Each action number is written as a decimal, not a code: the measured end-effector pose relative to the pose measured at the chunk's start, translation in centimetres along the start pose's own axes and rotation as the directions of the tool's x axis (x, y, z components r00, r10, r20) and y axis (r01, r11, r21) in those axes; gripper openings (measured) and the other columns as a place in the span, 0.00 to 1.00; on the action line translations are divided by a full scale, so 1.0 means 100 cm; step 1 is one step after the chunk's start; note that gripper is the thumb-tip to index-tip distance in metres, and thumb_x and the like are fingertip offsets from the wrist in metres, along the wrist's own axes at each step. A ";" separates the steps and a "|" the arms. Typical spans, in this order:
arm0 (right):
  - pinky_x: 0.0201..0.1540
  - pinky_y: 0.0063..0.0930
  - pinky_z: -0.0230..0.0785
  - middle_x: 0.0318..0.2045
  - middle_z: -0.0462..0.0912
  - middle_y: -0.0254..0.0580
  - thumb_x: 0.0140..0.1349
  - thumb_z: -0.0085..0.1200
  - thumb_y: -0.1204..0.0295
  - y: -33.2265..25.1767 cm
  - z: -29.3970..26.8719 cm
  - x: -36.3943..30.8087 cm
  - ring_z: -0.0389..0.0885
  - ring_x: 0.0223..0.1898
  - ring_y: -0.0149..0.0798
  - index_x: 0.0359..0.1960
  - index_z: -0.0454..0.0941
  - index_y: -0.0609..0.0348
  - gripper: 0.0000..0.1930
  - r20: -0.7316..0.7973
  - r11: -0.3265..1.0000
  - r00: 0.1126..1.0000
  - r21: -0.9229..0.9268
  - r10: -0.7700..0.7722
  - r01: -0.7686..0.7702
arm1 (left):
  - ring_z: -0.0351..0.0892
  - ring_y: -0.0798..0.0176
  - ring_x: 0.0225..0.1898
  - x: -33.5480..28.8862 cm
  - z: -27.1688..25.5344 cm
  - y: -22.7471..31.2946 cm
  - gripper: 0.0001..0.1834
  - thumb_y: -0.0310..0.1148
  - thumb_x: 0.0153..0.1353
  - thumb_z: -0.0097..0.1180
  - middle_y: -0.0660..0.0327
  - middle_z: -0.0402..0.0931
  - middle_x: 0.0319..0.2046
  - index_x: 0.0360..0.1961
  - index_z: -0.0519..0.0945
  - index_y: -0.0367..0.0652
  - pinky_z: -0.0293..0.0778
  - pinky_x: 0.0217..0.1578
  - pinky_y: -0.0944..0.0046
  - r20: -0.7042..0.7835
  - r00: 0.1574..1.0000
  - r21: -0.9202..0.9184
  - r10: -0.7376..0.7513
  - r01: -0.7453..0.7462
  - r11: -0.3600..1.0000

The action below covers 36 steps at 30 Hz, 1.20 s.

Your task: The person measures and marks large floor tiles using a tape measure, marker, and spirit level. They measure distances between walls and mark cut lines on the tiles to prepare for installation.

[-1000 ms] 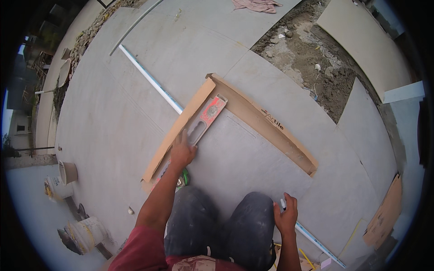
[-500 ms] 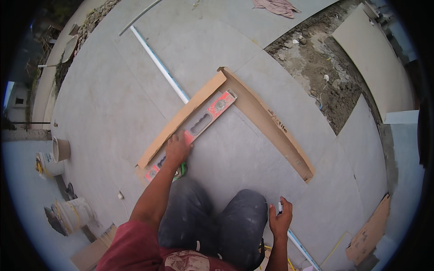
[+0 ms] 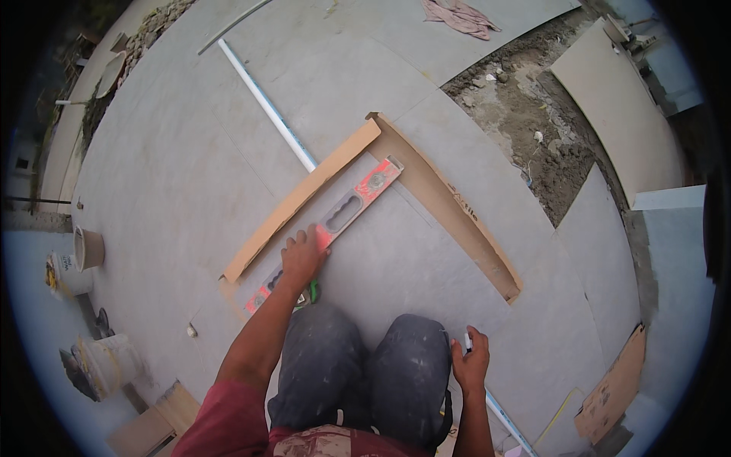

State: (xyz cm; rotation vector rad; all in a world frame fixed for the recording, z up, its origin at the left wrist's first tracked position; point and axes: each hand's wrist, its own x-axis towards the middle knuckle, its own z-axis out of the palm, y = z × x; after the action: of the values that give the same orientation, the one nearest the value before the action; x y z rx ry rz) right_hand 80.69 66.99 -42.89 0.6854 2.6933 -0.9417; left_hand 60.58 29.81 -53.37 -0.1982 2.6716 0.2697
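A red and grey spirit level [image 3: 325,238] lies slantwise on the grey tile, inside the corner of a bent cardboard edge piece [image 3: 301,199]. Closed over the level's middle, my left hand [image 3: 302,259] has its fingers on the far-left edge. Beside that wrist, a green-edged object [image 3: 313,291] shows partly; the arm and my knee cover the rest. My right hand [image 3: 472,362] is off to the right of my knee, pinching a white marker-like pen [image 3: 467,343]. Thin dark lines run on the tile between the level and the cardboard's right arm.
Beyond the cardboard, a white pipe [image 3: 263,103] stretches away; another blue-and-white length [image 3: 510,426] lies lower right. Buckets [image 3: 110,362] line the left wall. A muddy, untiled strip [image 3: 525,114] and a leaning panel [image 3: 620,114] are at far right. A pink cloth [image 3: 461,17] lies far off.
The level has shifted slightly rightward, widening its gap from the cardboard's left arm, with my left hand still on it. My right hand keeps the pen near my knee. The view has tilted slightly.
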 end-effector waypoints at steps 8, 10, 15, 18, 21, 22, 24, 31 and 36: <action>0.57 0.41 0.71 0.49 0.80 0.58 0.59 0.64 0.71 -0.001 -0.001 0.000 0.80 0.53 0.54 0.56 0.76 0.68 0.24 0.013 1.000 1.000 0.004 0.025 -0.025 | 0.74 0.38 0.54 0.008 0.003 -0.005 0.38 0.45 0.57 0.66 0.50 0.72 0.55 0.65 0.65 0.40 0.75 0.52 0.43 -0.030 0.998 -0.041 0.055 -0.056 0.998; 0.57 0.41 0.71 0.50 0.80 0.59 0.59 0.64 0.70 0.001 -0.002 0.001 0.80 0.53 0.54 0.55 0.76 0.68 0.24 0.010 1.000 1.000 -0.009 0.025 -0.025 | 0.74 0.38 0.54 0.013 0.001 -0.005 0.38 0.44 0.56 0.67 0.50 0.73 0.54 0.64 0.66 0.40 0.75 0.53 0.44 -0.026 0.998 -0.043 0.064 -0.065 0.997; 0.57 0.41 0.71 0.50 0.81 0.61 0.59 0.64 0.70 0.003 0.002 0.005 0.81 0.53 0.56 0.56 0.76 0.69 0.24 0.012 0.998 0.998 0.010 0.055 -0.055 | 0.74 0.35 0.54 0.018 0.001 -0.010 0.35 0.42 0.57 0.66 0.50 0.73 0.56 0.62 0.68 0.40 0.77 0.51 0.43 -0.015 0.996 -0.028 0.090 -0.091 0.996; 0.57 0.44 0.71 0.51 0.80 0.60 0.60 0.63 0.68 0.004 0.010 0.004 0.80 0.53 0.58 0.56 0.75 0.67 0.24 0.033 0.995 0.995 0.034 0.091 -0.092 | 0.74 0.35 0.54 0.017 -0.001 -0.009 0.35 0.42 0.56 0.66 0.50 0.73 0.56 0.62 0.68 0.40 0.77 0.51 0.43 -0.011 0.995 -0.026 0.101 -0.101 0.995; 0.56 0.44 0.72 0.50 0.81 0.61 0.60 0.62 0.69 -0.009 0.014 -0.003 0.81 0.52 0.59 0.54 0.77 0.68 0.22 0.071 0.997 0.996 0.053 0.049 -0.053 | 0.74 0.35 0.55 0.015 -0.001 -0.006 0.36 0.42 0.55 0.67 0.50 0.73 0.56 0.62 0.68 0.40 0.77 0.51 0.43 -0.014 0.995 -0.037 0.100 -0.100 0.994; 0.55 0.44 0.73 0.49 0.82 0.61 0.61 0.62 0.70 -0.011 0.017 -0.005 0.81 0.51 0.59 0.54 0.77 0.68 0.21 0.090 0.997 0.995 0.061 0.044 -0.049 | 0.73 0.35 0.55 0.015 0.000 -0.005 0.36 0.41 0.55 0.67 0.50 0.73 0.56 0.62 0.68 0.40 0.77 0.51 0.43 -0.020 0.995 -0.041 0.094 -0.095 0.995; 0.54 0.43 0.74 0.48 0.82 0.61 0.61 0.61 0.71 -0.014 0.019 -0.007 0.82 0.50 0.60 0.52 0.78 0.68 0.19 0.122 0.996 0.992 0.080 0.025 -0.035 | 0.73 0.36 0.56 0.016 -0.001 -0.002 0.36 0.41 0.54 0.67 0.51 0.72 0.56 0.61 0.68 0.39 0.77 0.51 0.43 -0.028 0.997 -0.039 0.072 -0.073 0.997; 0.52 0.43 0.74 0.46 0.82 0.60 0.65 0.56 0.73 -0.022 0.013 0.007 0.83 0.47 0.59 0.49 0.79 0.68 0.14 0.132 0.994 0.986 0.058 -0.103 0.096 | 0.72 0.37 0.56 0.018 0.002 0.000 0.36 0.42 0.53 0.68 0.51 0.72 0.55 0.60 0.69 0.39 0.75 0.54 0.44 0.006 1.000 -0.035 0.026 -0.025 0.999; 0.48 0.41 0.73 0.44 0.82 0.56 0.71 0.51 0.69 -0.077 0.005 0.074 0.82 0.44 0.51 0.49 0.79 0.68 0.14 -0.158 0.937 0.938 0.119 -0.308 0.328 | 0.73 0.38 0.56 0.017 0.004 0.000 0.35 0.42 0.53 0.70 0.52 0.73 0.54 0.59 0.70 0.41 0.77 0.51 0.44 -0.017 1.000 -0.040 -0.002 0.001 0.999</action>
State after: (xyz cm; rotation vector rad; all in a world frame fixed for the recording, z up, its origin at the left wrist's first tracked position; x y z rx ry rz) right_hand 70.46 64.07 -41.63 0.3505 2.9397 -1.2157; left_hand 59.19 29.74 -54.50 -0.2163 2.6843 0.3226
